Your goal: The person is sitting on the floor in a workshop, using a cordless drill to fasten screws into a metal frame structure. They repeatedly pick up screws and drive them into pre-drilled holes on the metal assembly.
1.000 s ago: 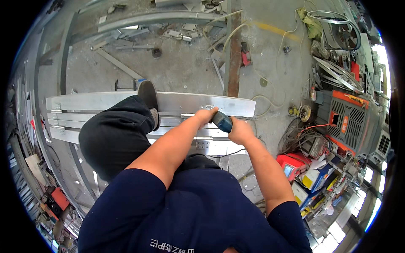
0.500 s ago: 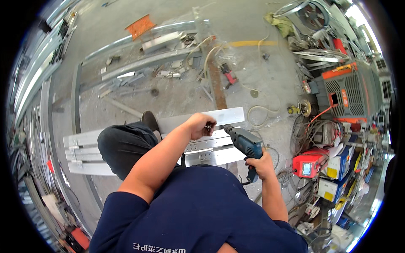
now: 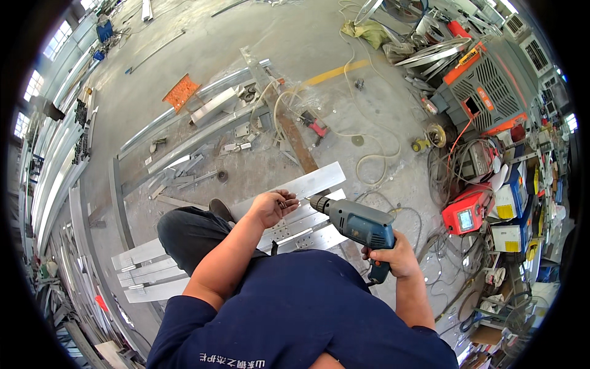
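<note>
My right hand (image 3: 396, 254) is wrapped round the handle of a blue and dark grey power drill (image 3: 359, 222). The drill is held level over the work, its chuck pointing left. Close to the drill's tip, my left hand (image 3: 273, 209) has its fingers curled together; whatever small thing they pinch is too small to make out. Below both hands lie several long silvery metal bars (image 3: 329, 176), side by side, some with small holes near their ends. My bent left knee is over the bars, hiding their middle.
On the floor ahead are a rusty beam (image 3: 301, 157), an orange plate (image 3: 181, 92), a red power tool (image 3: 315, 126) and loose hoses. At the right stand an orange and grey machine (image 3: 491, 89), a red unit with a screen (image 3: 467, 212) and tangled cables (image 3: 445, 166). Long metal profiles (image 3: 58, 197) line the left.
The drill has come up nearer to the camera, its tip lifted away from the bars. My left hand has drawn back a little to the left. The whole view has shifted and turned.
</note>
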Motion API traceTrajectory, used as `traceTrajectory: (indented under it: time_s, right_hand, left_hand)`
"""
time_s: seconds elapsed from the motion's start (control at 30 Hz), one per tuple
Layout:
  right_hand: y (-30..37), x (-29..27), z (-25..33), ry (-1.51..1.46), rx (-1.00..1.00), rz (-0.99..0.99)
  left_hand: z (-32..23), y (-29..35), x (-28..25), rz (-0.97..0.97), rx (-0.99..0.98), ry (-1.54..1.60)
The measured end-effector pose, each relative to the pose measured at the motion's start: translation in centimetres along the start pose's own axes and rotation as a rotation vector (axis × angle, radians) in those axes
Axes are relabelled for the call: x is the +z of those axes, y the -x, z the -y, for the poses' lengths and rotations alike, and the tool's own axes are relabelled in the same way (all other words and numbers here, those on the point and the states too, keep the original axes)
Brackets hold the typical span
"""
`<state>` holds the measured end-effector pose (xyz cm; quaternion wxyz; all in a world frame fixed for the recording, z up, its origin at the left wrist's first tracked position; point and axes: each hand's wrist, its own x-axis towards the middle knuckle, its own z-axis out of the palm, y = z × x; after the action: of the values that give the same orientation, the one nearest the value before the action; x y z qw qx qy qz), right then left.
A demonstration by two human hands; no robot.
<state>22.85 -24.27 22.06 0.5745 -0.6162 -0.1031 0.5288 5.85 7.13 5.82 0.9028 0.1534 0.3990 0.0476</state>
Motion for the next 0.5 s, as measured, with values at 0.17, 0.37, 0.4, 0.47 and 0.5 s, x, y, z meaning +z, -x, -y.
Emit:
traceTrajectory:
  time_s: [0.17,0.37,0.4,0.47,0.5]
  right_hand:
    - [0.8,1.0,0.8,-0.005,0.007,-0.021]
    - [0.5,0.5,0.4,0.017,0.067,0.022]
    - [0.4,0.4,0.2,0.007,0.059,0.020]
    - [0.4,0.3,-0.1,-0.020,0.043,0.007]
    - [0.4,0.3,-0.1,-0.014,0.047,0.015]
  left_hand:
    - [0.4,0.2,2.3,0.035,0.044,-0.057]
    - [2.1,-0.1,1.8,-0.034,0.108,0.028]
    - [2.4,-0.1,1.8,-0.062,0.121,0.030]
    - [3.0,-0.2,2.1,-0.075,0.115,0.028]
    - [3.2,-0.1,2.2,-0.080,0.112,0.026]
